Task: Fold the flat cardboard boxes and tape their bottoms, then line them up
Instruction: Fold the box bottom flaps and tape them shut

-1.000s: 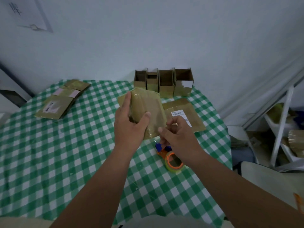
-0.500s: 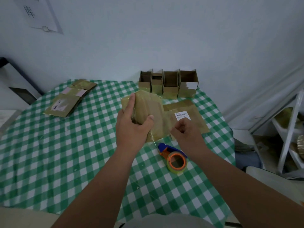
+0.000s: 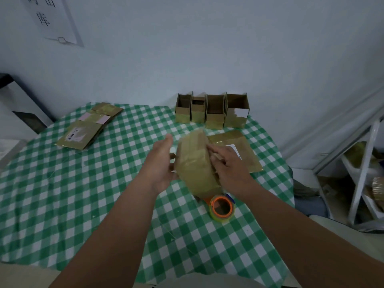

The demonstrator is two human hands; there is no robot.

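I hold a small taped cardboard box point(image 3: 194, 163), blurred by motion, above the green checked table point(image 3: 83, 194). My left hand point(image 3: 161, 165) lies against its left side with the thumb up and the fingers fairly straight. My right hand point(image 3: 227, 163) grips its right side, index finger stretched along the top; its thumb is hidden. An orange and blue tape dispenser point(image 3: 221, 207) lies on the cloth just below the box. A flat cardboard box with a white label point(image 3: 239, 151) lies behind my right hand. Several folded open boxes point(image 3: 212, 112) stand in a row at the wall.
A pile of flat cardboard boxes point(image 3: 87, 132) lies at the table's far left. A white metal shelf frame point(image 3: 365, 169) with goods stands to the right of the table. A paper sheet point(image 3: 54, 19) hangs on the wall.
The box has been turned and lifted between both hands. My right hand moved from the tape end at the box's lower edge onto its right side. My left hand slipped to the left side.
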